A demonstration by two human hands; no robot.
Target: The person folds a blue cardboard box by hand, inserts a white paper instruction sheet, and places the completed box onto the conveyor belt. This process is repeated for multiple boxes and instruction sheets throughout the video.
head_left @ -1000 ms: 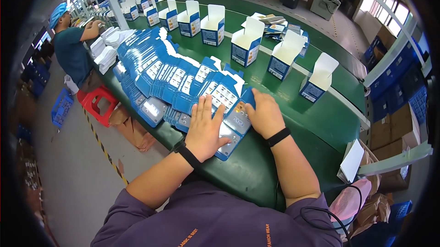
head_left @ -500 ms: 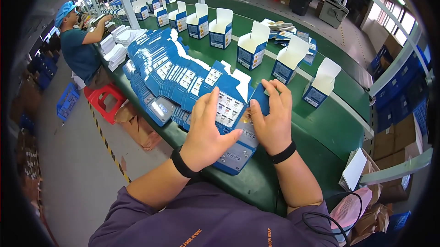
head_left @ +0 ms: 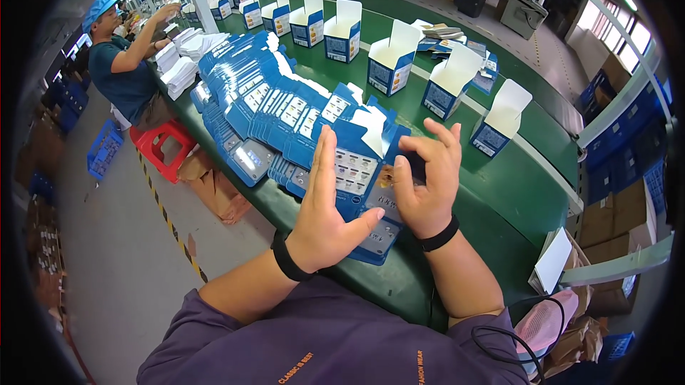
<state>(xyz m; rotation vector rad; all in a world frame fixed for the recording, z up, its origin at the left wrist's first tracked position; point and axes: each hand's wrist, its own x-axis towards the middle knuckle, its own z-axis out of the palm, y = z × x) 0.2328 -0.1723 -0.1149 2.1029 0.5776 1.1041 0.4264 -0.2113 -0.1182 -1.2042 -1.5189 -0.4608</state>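
A blue printed carton point(head_left: 354, 171) with a white picture panel lies between my hands, on top of overlapping flat cartons. My left hand point(head_left: 322, 217) stands edge-on along its left side, fingers straight and thumb stretched toward the carton's lower part. At its right side, my right hand point(head_left: 430, 189) has curled, parted fingers and a raised thumb; I see nothing held in it. Whether either hand touches the carton I cannot tell. Grey-fronted flat cartons point(head_left: 376, 239) show beneath, near the table edge. A fanned pile of flat blue cartons point(head_left: 267, 103) stretches away to the left.
Opened boxes point(head_left: 390, 71) with raised white lids stand in a row along the green table point(head_left: 492, 221). Behind them lie stacked leaflets and cartons point(head_left: 437, 32). A co-worker point(head_left: 121, 64) sits at the far left on a red stool point(head_left: 163, 146). White cards point(head_left: 553, 260) stand at the right.
My right fingers have come away from the blue flap and curled up. My left fingers have swung more upright. The co-worker's arm has risen.
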